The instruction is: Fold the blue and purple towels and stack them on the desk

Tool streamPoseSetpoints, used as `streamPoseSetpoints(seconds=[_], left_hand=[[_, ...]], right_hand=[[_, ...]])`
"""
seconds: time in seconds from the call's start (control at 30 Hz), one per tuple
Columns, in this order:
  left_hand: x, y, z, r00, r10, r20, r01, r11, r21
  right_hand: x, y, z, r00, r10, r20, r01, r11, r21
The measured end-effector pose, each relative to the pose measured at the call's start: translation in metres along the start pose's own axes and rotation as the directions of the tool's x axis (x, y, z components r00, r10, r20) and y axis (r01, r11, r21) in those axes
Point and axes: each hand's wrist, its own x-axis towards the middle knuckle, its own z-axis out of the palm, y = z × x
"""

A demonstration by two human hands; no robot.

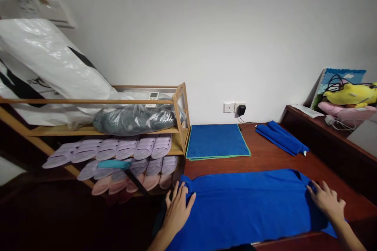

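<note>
A large bright-blue cloth [247,204] lies spread near the front edge of the reddish-brown wooden tabletop, with small creases along its far part. My left hand [178,208] rests at its left end, fingers apart, beside a bunched corner of the fabric. At the right end, my right hand [326,200] lies with bent, spread fingers, its fingertips touching the cloth's edge. Beyond the cloth, a folded blue towel [218,141] with green edging lies flat by the wall. A narrow folded blue cloth [282,138] with small white tags sits farther right.
Left stands a wooden shoe rack [181,125] holding lilac and pink slippers [118,147], a plastic-wrapped dark bundle [138,119] and a large white bag [50,59]. A black plug [241,110] sits in the wall socket. A raised ledge [332,147] on the right carries a yellow plush toy [352,95].
</note>
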Motion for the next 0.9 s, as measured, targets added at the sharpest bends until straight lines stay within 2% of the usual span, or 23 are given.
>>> streamPoseSetpoints(seconds=[0.07, 0.13, 0.2, 0.27, 0.37, 0.43, 0.5, 0.63, 0.8, 0.9], left_hand=[[0.007, -0.004, -0.002, 0.998, -0.068, 0.005, 0.068, 0.996, -0.053], [0.017, -0.009, -0.004, 0.993, -0.116, -0.011, 0.114, 0.988, -0.100], [0.028, -0.014, -0.006, 0.989, -0.140, -0.051, 0.133, 0.982, -0.132], [0.038, -0.017, -0.009, 0.986, -0.138, -0.090, 0.123, 0.980, -0.156], [0.048, -0.022, -0.014, 0.997, -0.036, -0.067, 0.021, 0.977, -0.213], [0.052, -0.025, -0.016, 0.998, 0.058, 0.000, -0.056, 0.964, -0.260], [0.055, -0.031, -0.016, 0.992, 0.105, 0.067, -0.081, 0.953, -0.293], [0.060, -0.048, -0.009, 0.985, 0.127, 0.116, -0.082, 0.940, -0.332], [0.076, -0.066, -0.006, 0.989, 0.143, 0.029, -0.121, 0.916, -0.382], [0.092, -0.067, -0.010, 0.992, 0.126, 0.000, -0.115, 0.905, -0.409]], right_hand=[[0.002, -0.023, -0.008, 0.995, -0.019, -0.103, 0.016, 1.000, -0.027], [0.006, -0.046, -0.016, 0.988, -0.096, -0.121, 0.094, 0.995, -0.023], [0.012, -0.063, -0.023, 0.989, -0.137, -0.050, 0.138, 0.990, 0.013], [0.019, -0.072, -0.027, 0.991, -0.126, 0.047, 0.125, 0.992, 0.032], [0.027, -0.074, -0.028, 0.981, -0.132, 0.145, 0.134, 0.991, -0.002], [0.030, -0.072, -0.027, 0.970, -0.171, 0.176, 0.175, 0.985, -0.009], [0.034, -0.074, -0.026, 0.966, -0.180, 0.184, 0.181, 0.983, 0.011], [0.046, -0.084, -0.026, 0.985, -0.086, 0.152, 0.074, 0.994, 0.086], [0.071, -0.090, -0.031, 0.984, 0.104, 0.146, -0.129, 0.976, 0.174], [0.090, -0.088, -0.033, 0.978, 0.119, 0.172, -0.159, 0.959, 0.237]])
